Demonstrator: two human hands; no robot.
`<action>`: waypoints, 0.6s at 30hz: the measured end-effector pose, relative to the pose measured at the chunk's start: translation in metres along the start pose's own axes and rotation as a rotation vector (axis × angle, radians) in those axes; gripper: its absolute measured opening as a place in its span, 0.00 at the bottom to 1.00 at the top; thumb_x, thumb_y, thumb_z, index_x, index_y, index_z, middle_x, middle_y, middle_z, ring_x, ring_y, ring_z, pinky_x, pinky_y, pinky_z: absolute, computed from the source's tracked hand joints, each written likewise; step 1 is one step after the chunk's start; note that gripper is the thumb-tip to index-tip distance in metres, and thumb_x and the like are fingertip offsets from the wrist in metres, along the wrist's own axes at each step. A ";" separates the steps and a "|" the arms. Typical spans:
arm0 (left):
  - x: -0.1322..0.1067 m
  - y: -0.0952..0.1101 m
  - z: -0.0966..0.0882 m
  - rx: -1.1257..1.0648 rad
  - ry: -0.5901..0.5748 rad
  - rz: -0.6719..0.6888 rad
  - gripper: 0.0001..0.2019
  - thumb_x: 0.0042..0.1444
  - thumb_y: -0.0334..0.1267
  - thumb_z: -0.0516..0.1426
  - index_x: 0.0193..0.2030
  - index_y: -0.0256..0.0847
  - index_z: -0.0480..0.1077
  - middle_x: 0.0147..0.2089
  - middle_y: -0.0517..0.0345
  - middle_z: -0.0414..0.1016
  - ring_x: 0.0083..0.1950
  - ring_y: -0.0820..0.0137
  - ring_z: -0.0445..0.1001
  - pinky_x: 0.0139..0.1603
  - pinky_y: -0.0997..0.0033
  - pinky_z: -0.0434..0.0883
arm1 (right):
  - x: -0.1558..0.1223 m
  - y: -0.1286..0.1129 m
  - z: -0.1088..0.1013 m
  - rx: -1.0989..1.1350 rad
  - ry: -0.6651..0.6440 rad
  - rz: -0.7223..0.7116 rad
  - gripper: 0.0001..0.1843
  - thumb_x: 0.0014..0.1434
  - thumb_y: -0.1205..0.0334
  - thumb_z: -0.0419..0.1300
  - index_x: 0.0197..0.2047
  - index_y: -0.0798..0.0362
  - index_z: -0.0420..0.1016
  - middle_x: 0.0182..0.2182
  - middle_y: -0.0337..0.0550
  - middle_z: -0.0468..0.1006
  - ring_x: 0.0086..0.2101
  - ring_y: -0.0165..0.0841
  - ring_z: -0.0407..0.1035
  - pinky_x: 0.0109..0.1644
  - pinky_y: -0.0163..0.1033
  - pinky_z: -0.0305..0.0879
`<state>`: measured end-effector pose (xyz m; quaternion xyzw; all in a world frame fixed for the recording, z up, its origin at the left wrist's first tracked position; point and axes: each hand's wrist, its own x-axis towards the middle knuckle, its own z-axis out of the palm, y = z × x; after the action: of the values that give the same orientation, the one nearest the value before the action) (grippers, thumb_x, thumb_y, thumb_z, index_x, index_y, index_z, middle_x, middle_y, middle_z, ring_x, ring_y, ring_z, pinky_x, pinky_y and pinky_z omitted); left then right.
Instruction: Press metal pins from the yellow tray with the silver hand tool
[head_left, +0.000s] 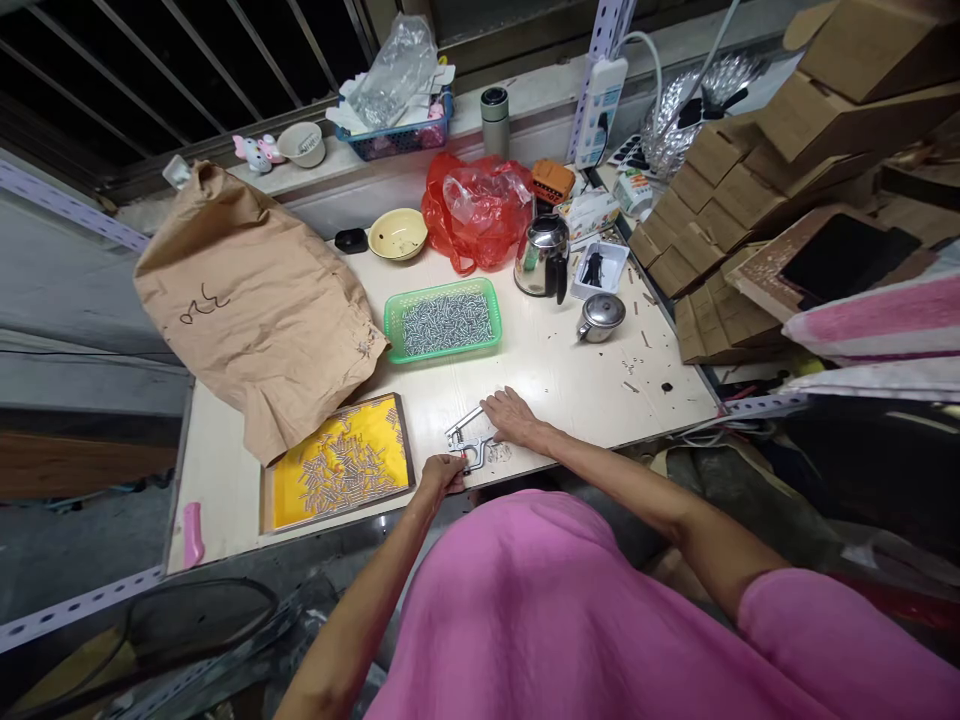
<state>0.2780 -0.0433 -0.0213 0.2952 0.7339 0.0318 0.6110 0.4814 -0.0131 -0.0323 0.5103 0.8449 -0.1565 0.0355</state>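
Observation:
Near the table's front edge lies a silvery metal hand-lever tool point(471, 448), shaped like snap-fastener pliers, with a long arm and a bit of red near its jaw. My right hand point(514, 418) is closed round its handle end. My left hand point(445, 473) is pinched at the jaw end, and what the fingertips hold is too small to make out. Left of it, a shallow tray point(411, 470) lined in yellow carries many small metal pins point(349, 475). Beyond the tool, a green plastic basket point(442, 355) contains many small silvery metal pieces point(448, 322).
A large brown paper sack point(255, 310) overlaps the tray's back. Behind the basket are a yellow bowl point(397, 236), a red plastic bag point(480, 215) and a steel kettle point(541, 258). A lidded metal cup point(601, 316) stands right; cardboard boxes point(720, 200) are stacked beyond.

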 end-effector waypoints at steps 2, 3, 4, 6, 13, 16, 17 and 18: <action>-0.002 -0.004 0.002 0.034 0.023 0.033 0.15 0.46 0.43 0.64 0.23 0.38 0.65 0.16 0.67 0.63 0.20 0.76 0.64 0.28 0.72 0.68 | -0.003 -0.002 0.004 -0.008 0.017 0.002 0.35 0.52 0.54 0.69 0.58 0.62 0.65 0.51 0.56 0.72 0.52 0.46 0.62 0.63 0.51 0.51; -0.004 -0.007 0.003 0.086 0.060 0.068 0.14 0.48 0.44 0.63 0.24 0.38 0.65 0.17 0.66 0.64 0.21 0.75 0.65 0.29 0.72 0.68 | -0.004 -0.003 0.006 -0.011 0.026 0.004 0.33 0.53 0.54 0.68 0.57 0.61 0.66 0.50 0.55 0.72 0.51 0.45 0.63 0.62 0.50 0.52; -0.007 -0.009 0.005 0.168 0.121 0.121 0.13 0.49 0.44 0.62 0.25 0.38 0.66 0.19 0.64 0.66 0.23 0.73 0.68 0.30 0.72 0.68 | -0.006 -0.004 0.007 -0.014 0.037 0.007 0.31 0.54 0.55 0.68 0.56 0.61 0.67 0.49 0.55 0.73 0.51 0.45 0.63 0.62 0.49 0.53; -0.014 -0.010 0.008 0.401 0.297 0.284 0.10 0.53 0.43 0.60 0.31 0.38 0.70 0.27 0.59 0.71 0.31 0.69 0.72 0.34 0.71 0.68 | -0.008 -0.005 0.010 -0.019 0.059 0.011 0.28 0.55 0.56 0.67 0.55 0.61 0.68 0.48 0.54 0.73 0.49 0.45 0.64 0.61 0.48 0.54; -0.015 0.024 0.032 1.081 0.406 0.945 0.20 0.56 0.36 0.60 0.55 0.40 0.65 0.54 0.47 0.68 0.56 0.59 0.65 0.50 0.63 0.68 | -0.009 -0.008 0.011 -0.022 0.092 0.001 0.23 0.58 0.59 0.63 0.53 0.63 0.69 0.46 0.55 0.73 0.48 0.45 0.63 0.55 0.46 0.58; -0.002 0.040 0.039 1.192 0.316 1.009 0.28 0.54 0.36 0.62 0.61 0.39 0.59 0.57 0.45 0.66 0.57 0.58 0.64 0.52 0.61 0.68 | -0.011 -0.006 0.009 -0.006 0.076 -0.017 0.25 0.60 0.59 0.62 0.56 0.64 0.67 0.47 0.56 0.72 0.49 0.44 0.63 0.55 0.46 0.58; 0.002 0.043 0.040 1.214 0.296 1.003 0.29 0.54 0.36 0.62 0.62 0.39 0.58 0.57 0.45 0.66 0.56 0.58 0.65 0.52 0.61 0.68 | -0.013 -0.004 0.009 0.002 0.075 -0.012 0.28 0.59 0.58 0.63 0.58 0.64 0.66 0.48 0.56 0.72 0.50 0.44 0.63 0.56 0.46 0.58; 0.004 0.045 0.040 1.234 0.278 0.993 0.30 0.53 0.37 0.62 0.62 0.38 0.57 0.55 0.45 0.67 0.55 0.58 0.65 0.51 0.61 0.68 | -0.015 -0.002 0.008 0.008 0.074 0.006 0.31 0.57 0.57 0.65 0.59 0.64 0.64 0.50 0.56 0.71 0.51 0.44 0.62 0.57 0.47 0.57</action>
<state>0.3316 -0.0169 -0.0166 0.8650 0.4712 -0.0751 0.1552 0.4866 -0.0292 -0.0361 0.5186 0.8434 -0.1407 0.0029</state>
